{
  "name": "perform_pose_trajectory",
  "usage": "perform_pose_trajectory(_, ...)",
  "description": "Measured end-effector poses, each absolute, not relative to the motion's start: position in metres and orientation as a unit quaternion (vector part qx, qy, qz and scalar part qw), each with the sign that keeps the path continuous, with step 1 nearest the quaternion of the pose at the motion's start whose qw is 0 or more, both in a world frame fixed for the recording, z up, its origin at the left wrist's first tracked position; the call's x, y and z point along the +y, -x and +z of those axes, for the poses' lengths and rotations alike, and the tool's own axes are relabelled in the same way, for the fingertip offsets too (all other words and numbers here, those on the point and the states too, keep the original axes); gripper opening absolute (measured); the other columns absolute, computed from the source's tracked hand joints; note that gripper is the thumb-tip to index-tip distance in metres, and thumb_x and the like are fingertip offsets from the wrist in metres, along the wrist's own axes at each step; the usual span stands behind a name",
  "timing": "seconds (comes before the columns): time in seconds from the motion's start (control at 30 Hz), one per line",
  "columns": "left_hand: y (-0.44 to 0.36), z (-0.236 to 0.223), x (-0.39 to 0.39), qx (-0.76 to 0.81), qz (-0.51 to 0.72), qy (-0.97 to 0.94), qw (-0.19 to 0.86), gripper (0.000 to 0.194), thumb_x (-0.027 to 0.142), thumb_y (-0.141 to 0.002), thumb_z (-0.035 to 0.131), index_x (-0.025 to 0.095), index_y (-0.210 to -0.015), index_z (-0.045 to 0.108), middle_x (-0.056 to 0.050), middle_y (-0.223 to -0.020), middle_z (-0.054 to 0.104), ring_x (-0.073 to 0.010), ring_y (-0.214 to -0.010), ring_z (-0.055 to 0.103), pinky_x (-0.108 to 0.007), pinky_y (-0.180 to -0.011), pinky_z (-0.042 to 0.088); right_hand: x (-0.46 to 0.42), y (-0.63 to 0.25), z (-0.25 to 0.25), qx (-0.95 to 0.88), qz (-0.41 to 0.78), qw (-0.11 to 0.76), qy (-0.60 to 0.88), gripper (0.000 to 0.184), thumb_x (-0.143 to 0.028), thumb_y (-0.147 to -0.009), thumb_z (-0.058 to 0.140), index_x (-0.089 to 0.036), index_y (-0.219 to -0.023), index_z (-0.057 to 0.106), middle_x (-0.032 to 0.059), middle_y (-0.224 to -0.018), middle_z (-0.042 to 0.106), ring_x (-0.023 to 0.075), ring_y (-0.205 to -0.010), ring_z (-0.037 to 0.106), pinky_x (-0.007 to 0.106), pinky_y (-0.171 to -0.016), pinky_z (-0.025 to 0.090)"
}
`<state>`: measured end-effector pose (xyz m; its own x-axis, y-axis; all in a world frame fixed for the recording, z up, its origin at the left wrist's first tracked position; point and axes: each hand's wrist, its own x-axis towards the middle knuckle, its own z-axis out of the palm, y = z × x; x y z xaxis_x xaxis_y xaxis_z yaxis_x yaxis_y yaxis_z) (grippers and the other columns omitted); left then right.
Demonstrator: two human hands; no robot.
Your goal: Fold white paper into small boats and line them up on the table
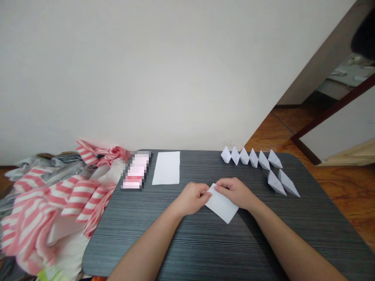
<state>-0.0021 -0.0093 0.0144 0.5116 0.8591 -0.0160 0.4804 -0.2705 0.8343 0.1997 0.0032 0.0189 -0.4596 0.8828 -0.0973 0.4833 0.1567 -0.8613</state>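
A white sheet of paper [224, 207], folded to a small rectangle, is held slantwise over the middle of the dark table. My left hand [193, 198] pinches its upper left corner between thumb and fingers. On the upper edge, close by, my right hand [236, 191] grips the same paper with its thumb on top. The fingertips of both hands nearly meet at the top corner. Several white folded paper shapes [253, 158] stand in a row at the back right, and two more folded paper shapes [277, 183] lie in front of the row's right end.
Flat white paper [166, 168] lies at the back of the dark wood-grain table [187, 249]. Left of it is a blurred pink-and-white rectangular object [136, 171]. Red-and-white striped cloth [58, 203] is heaped beyond the left edge. A pale wall [146, 78] rises behind.
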Motion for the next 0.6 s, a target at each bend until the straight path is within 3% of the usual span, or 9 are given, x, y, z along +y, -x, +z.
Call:
perform_pose_trajectory(0.13,0.0011,0.0164,-0.0098,0.435,0.223,-0.768,0.413,0.026,0.026,-0.080,0.048,0.016,-0.056,0.046,0.004,-0.052,0.039,-0.0083,-0.050,0.034,-0.021,-0.048,0.021,0.0040,-0.1991,0.0180,-0.740,0.435,0.236,0.456,0.023,-0.029,-0.085,0.050,-0.018,-0.085,0.070,0.0020,-0.076,0.069,0.0148,-0.066,0.058,0.023,-0.057,0.040)
perform_pose_trajectory(0.6,0.0014,0.0166,-0.0093,0.436,0.215,-0.762,0.428,0.027,0.028,-0.080,0.048,0.016,-0.056,0.045,0.004,-0.052,0.040,-0.0082,-0.050,0.033,-0.021,-0.047,0.021,0.0024,-0.1968,0.0170,-0.728,0.427,0.233,0.483,0.027,-0.030,-0.085,0.047,-0.016,-0.076,0.069,0.0014,-0.064,0.065,0.0135,-0.057,0.055,0.021,-0.050,0.037)
